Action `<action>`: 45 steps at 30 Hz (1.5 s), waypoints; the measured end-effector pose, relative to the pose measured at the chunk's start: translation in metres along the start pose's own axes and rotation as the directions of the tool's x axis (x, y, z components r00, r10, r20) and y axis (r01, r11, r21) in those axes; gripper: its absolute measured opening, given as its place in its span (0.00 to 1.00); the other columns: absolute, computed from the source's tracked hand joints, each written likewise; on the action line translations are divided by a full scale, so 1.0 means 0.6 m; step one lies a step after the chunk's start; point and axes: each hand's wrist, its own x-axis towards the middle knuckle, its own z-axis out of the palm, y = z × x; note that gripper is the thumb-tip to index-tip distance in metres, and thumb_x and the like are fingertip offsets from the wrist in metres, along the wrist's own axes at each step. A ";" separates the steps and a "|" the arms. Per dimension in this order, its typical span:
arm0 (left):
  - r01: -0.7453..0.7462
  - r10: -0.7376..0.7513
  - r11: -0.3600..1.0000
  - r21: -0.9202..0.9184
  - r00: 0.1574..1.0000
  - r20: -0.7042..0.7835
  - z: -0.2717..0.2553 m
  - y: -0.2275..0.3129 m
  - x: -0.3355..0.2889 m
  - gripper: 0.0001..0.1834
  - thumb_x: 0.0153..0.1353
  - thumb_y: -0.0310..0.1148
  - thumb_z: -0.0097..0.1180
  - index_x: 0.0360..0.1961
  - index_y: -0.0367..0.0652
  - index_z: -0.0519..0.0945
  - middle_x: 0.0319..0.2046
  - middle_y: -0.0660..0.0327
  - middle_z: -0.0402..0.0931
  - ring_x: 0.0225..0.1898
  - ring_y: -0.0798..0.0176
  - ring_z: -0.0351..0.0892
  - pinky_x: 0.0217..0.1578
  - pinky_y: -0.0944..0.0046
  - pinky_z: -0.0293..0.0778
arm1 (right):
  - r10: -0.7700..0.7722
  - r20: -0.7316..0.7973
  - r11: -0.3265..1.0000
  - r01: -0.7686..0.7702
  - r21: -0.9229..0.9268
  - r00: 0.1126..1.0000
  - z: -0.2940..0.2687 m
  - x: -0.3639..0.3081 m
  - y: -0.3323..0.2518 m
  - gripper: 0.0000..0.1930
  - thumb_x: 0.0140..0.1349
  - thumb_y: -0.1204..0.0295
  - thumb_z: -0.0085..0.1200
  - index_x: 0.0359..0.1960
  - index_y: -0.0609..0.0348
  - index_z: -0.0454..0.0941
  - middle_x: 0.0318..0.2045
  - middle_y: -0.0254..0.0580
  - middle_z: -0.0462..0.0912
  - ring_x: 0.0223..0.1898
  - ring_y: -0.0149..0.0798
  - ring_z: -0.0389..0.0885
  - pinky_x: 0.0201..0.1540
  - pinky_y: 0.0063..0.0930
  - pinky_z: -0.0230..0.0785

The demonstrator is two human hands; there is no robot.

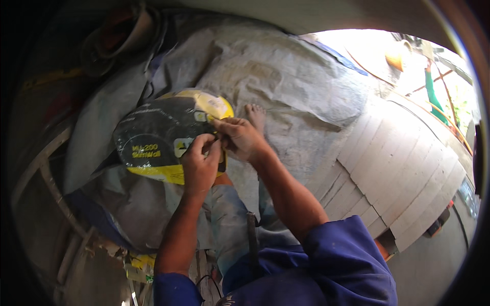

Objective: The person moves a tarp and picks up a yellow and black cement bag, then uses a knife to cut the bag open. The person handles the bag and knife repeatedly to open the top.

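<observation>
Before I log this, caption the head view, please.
Left hand and right hand close together at a black-and-yellow bag, grey sheet spread around.

Yellow lettering (pixel 145 151) on black-and-yellow bag (pixel 166 130), fainter small print (pixel 148 110) above

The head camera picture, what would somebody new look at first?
Probably the shiny black-and-yellow bag, left of the middle, with the left hand and right hand close together at its right end. Next, maybe the bright patch at the upper right. Then the rumpled grey sheet across the middle, where a bare foot shows.
</observation>
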 end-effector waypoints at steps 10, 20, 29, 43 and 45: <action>0.091 -0.089 0.995 0.038 0.995 -0.035 0.009 0.016 0.014 0.08 0.64 0.28 0.61 0.38 0.32 0.82 0.26 0.58 0.81 0.26 0.70 0.76 0.32 0.64 0.74 | -0.030 0.017 0.992 0.032 -0.125 0.999 -0.007 -0.029 -0.006 0.05 0.67 0.75 0.58 0.36 0.63 0.85 0.28 0.30 0.81 0.27 0.23 0.74 0.31 0.20 0.68; 0.034 -0.032 0.988 0.149 0.999 -0.018 0.003 0.008 0.016 0.09 0.64 0.28 0.57 0.37 0.31 0.82 0.24 0.55 0.81 0.26 0.67 0.77 0.31 0.64 0.74 | -0.215 0.041 0.882 0.212 -0.421 0.976 0.007 -0.050 -0.014 0.05 0.61 0.80 0.57 0.35 0.68 0.85 0.28 0.36 0.84 0.30 0.28 0.79 0.36 0.24 0.73; 0.214 -0.214 0.976 0.031 0.977 -0.014 0.001 0.020 0.006 0.11 0.64 0.32 0.58 0.38 0.32 0.83 0.27 0.50 0.84 0.29 0.55 0.84 0.35 0.58 0.77 | -0.240 0.065 0.885 0.246 -0.395 0.969 0.003 -0.050 -0.003 0.06 0.61 0.81 0.59 0.37 0.69 0.86 0.28 0.36 0.85 0.30 0.27 0.80 0.35 0.23 0.74; 0.141 -0.129 0.978 0.151 0.988 -0.086 0.007 0.012 0.008 0.09 0.62 0.27 0.54 0.33 0.31 0.81 0.20 0.55 0.77 0.22 0.65 0.73 0.28 0.61 0.72 | -0.356 0.023 0.725 0.292 -0.624 0.934 0.012 -0.051 0.022 0.06 0.61 0.77 0.63 0.37 0.68 0.86 0.28 0.36 0.87 0.30 0.24 0.80 0.35 0.24 0.75; 0.143 -0.130 0.978 0.154 0.987 -0.091 0.008 0.013 0.009 0.09 0.62 0.27 0.54 0.32 0.31 0.80 0.20 0.55 0.78 0.22 0.65 0.74 0.29 0.60 0.72 | -0.395 0.034 0.714 0.330 -0.617 0.918 0.013 -0.054 0.025 0.07 0.61 0.76 0.63 0.38 0.68 0.86 0.28 0.37 0.87 0.30 0.24 0.80 0.35 0.24 0.75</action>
